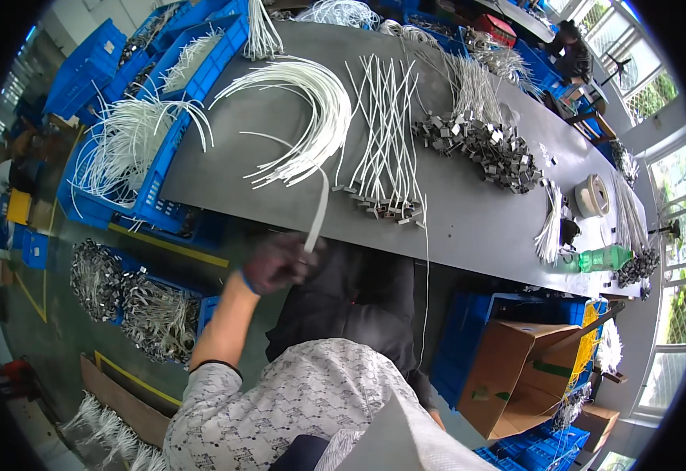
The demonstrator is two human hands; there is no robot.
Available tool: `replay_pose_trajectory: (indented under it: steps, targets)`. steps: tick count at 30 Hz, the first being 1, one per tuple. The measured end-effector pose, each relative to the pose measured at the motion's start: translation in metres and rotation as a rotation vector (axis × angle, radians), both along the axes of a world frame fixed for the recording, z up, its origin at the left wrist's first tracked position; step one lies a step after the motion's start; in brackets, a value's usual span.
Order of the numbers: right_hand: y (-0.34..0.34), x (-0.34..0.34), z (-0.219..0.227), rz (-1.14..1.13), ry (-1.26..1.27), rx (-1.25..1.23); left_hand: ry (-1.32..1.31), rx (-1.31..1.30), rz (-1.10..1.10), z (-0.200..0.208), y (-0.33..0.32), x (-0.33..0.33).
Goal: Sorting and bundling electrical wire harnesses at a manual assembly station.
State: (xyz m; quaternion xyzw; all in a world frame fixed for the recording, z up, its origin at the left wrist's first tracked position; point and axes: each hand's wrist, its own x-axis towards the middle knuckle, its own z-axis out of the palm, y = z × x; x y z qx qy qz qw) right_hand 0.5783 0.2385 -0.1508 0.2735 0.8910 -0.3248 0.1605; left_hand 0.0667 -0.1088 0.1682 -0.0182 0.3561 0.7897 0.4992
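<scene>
Left hand (278, 263): dark-gloved, blurred, fingers clenched around 1 white tube (317, 213).
Tube: flat, pale, slightly bent, rising from the fist to the near edge of the grey surface (468, 212).
Right hand: out of sight.
Nearby: curved bundle of white tubes (311, 118) on the surface.

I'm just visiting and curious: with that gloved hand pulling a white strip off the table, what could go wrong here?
The left hand grips one white strip that blurs in motion; it might drag the curved white bundle out of order. A thin white wire hangs over the table edge and could catch on the lap and pull its connector pile down. The right hand is hidden.
</scene>
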Motion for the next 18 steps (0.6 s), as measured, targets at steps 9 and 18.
replay_pose_trajectory:
  steps: [9, 18]
  targets:
    - [0.042, -0.174, 0.077, 0.059, 0.289, 0.089, 0.506, -0.208, -0.071, -0.075, 0.293, 0.026]
    - [0.052, -0.136, 0.093, 0.042, -0.199, 0.190, 0.413, 0.003, 0.545, -0.040, 0.381, -0.049]
